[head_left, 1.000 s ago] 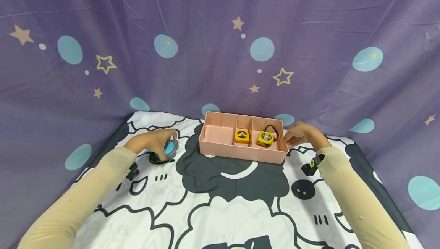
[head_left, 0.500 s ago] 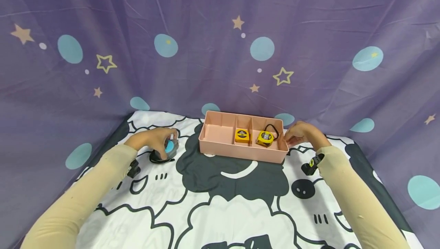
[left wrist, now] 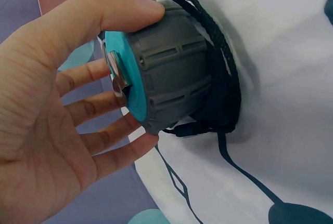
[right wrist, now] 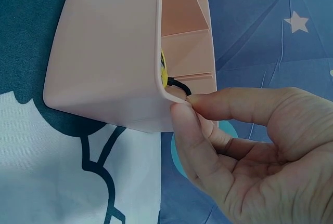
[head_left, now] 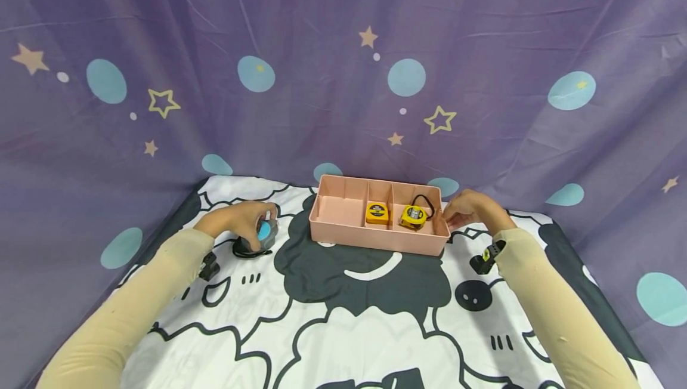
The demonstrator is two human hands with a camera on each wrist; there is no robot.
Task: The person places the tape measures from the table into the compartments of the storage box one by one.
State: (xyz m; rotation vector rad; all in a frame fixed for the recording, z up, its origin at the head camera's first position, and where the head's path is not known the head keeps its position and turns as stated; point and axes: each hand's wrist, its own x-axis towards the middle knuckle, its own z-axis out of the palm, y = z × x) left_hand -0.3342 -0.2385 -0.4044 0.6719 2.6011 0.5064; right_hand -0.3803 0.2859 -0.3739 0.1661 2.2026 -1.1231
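Note:
My left hand [head_left: 244,222] holds a grey tape measure [left wrist: 174,63] with a turquoise face, thumb on one side and fingers on the other. A black braided wrist strap [left wrist: 226,73] hangs from it, beside the white cloth. At the right, my right hand [head_left: 467,209] pinches the end rim of a pink divided box [head_left: 376,240] between thumb and fingers. A small yellow tape measure [head_left: 377,213] sits in the box's middle compartment. Another yellow tape measure [head_left: 413,217], with a black strap, lies in the right compartment. The left compartment [head_left: 343,207] shows its bare floor.
A white and dark cartoon-print cloth [head_left: 365,341] covers the table. Behind it hangs a purple curtain [head_left: 333,120] with stars and blue ovals, close to the box's back side. Small black devices are strapped at both wrists.

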